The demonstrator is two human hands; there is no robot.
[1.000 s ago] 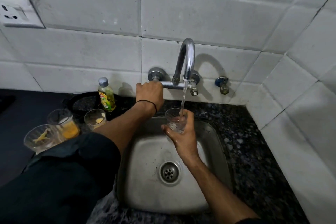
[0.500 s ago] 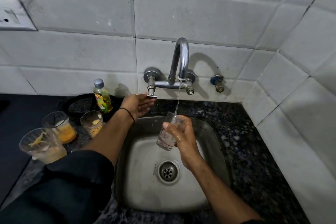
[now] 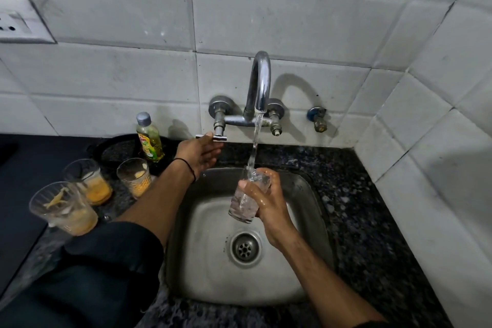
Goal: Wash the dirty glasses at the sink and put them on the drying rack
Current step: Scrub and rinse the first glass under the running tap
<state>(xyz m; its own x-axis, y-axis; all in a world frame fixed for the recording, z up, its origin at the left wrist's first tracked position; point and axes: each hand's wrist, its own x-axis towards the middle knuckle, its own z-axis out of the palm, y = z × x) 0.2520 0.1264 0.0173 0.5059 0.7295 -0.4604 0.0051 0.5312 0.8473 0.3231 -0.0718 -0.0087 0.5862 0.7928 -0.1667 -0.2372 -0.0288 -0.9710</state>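
My right hand (image 3: 267,201) grips a clear glass (image 3: 246,201) over the steel sink (image 3: 213,269). The glass tilts with its mouth up under the stream from the chrome tap (image 3: 259,82), and water runs into it. My left hand (image 3: 198,153) hovers open, palm up, just below the tap's left handle (image 3: 211,136), fingertips near it. Three dirty glasses with orange residue stand on the counter left of the sink: one nearest me (image 3: 62,208), one behind it (image 3: 89,181), one closest to the sink (image 3: 134,176).
A green dish-soap bottle (image 3: 149,138) stands against the wall left of the tap. A dark round pan (image 3: 119,148) lies behind the glasses. A small valve (image 3: 318,121) sticks out of the tiled wall on the right. Speckled granite counter (image 3: 359,208) surrounds the sink.
My left hand came off the tap handle and dropped below it, opening. The right hand lowered and tilted the glass under the stream, and the flow looks stronger now.
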